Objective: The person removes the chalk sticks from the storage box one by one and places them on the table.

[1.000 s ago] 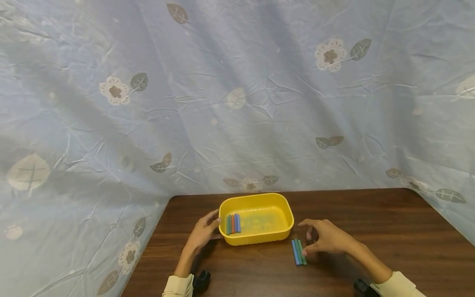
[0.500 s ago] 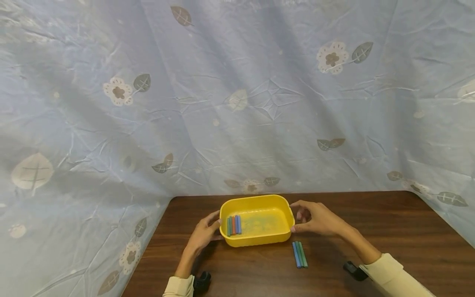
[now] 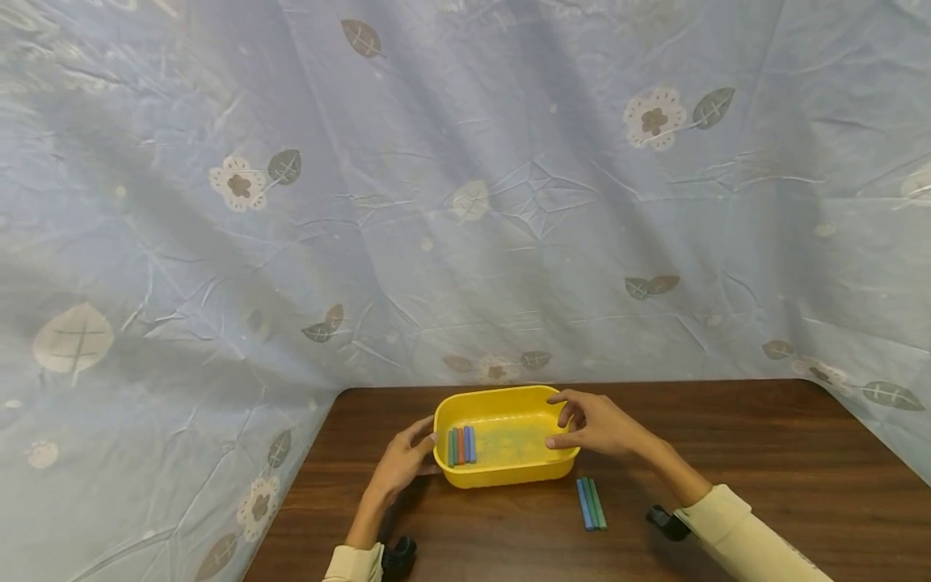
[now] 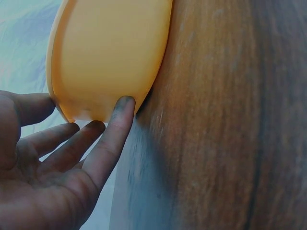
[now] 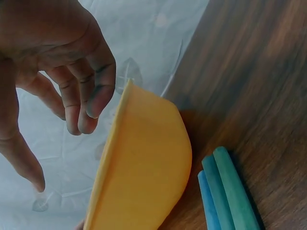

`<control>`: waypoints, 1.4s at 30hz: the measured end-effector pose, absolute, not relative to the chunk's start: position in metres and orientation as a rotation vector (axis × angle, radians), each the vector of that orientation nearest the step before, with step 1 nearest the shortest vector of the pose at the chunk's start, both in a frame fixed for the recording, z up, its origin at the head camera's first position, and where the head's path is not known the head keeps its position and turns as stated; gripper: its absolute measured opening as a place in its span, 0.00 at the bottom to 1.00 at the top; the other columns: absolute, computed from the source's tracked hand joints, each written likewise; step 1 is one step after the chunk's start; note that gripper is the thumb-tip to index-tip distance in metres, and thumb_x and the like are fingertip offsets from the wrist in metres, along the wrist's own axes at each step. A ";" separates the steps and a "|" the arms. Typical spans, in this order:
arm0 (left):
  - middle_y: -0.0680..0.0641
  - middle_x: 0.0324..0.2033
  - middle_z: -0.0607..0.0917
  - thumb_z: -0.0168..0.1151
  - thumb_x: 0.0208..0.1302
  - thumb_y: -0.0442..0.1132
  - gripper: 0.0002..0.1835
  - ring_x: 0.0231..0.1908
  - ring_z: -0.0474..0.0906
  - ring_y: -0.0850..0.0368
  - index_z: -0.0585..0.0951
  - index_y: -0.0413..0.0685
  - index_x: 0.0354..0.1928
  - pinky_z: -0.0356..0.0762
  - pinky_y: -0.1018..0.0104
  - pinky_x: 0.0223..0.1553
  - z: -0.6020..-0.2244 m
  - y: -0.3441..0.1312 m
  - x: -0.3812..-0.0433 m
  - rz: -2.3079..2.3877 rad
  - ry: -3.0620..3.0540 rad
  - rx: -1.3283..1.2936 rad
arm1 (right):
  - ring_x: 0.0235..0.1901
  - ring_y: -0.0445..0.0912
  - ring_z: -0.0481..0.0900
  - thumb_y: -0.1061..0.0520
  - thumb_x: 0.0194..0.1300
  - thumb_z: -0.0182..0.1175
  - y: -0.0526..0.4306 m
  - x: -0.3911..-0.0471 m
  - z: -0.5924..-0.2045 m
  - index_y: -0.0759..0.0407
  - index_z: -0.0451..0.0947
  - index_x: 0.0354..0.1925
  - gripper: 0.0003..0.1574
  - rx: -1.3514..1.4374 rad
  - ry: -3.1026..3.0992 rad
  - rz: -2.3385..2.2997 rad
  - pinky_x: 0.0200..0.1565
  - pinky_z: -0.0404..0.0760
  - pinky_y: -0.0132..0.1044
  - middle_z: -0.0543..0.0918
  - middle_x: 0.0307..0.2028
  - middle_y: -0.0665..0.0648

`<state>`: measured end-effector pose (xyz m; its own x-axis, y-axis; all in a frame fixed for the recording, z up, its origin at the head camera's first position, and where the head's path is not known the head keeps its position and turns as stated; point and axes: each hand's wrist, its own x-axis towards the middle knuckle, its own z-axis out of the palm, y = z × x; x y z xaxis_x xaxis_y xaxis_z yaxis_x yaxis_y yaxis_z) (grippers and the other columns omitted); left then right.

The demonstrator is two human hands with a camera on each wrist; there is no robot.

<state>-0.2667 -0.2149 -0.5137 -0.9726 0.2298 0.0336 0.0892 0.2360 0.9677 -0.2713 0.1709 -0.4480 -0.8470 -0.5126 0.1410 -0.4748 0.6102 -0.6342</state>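
A yellow plastic tub (image 3: 509, 474) stands on the table, holding a row of several coloured chalk sticks (image 3: 461, 446) at its left end. Against the tub's left end rest the fairly straight fingers of my left hand (image 3: 398, 462), with the thumb at the rim; the left wrist view shows those fingertips (image 4: 125, 101) on the outer wall. Over the right end of the tub hovers my right hand (image 3: 602, 425), fingers loosely bent and thumb apart, holding nothing. Three chalk sticks (image 3: 592, 504), one blue and two green, lie side by side on the table below the tub's right corner.
The dark wood table (image 3: 727, 453) extends right of the tub, and its back edge meets a pale patterned sheet (image 3: 465, 202). A dark strapped device (image 3: 667, 522) sits at the right wrist and another (image 3: 398, 558) at the left. Greenish smudges mark the tub's floor.
My right hand has moved from beside the three loose chalk sticks, up and left past the tub's right edge, to above its right end. My left hand has stayed at the tub.
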 end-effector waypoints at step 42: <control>0.26 0.77 0.67 0.55 0.84 0.36 0.28 0.62 0.83 0.30 0.67 0.40 0.81 0.95 0.49 0.48 -0.513 -0.213 -0.270 1.874 2.363 0.239 | 0.50 0.54 0.87 0.42 0.67 0.76 0.117 -0.294 -0.469 0.62 0.71 0.76 0.49 -0.750 2.608 -1.151 0.45 0.92 0.44 0.85 0.50 0.60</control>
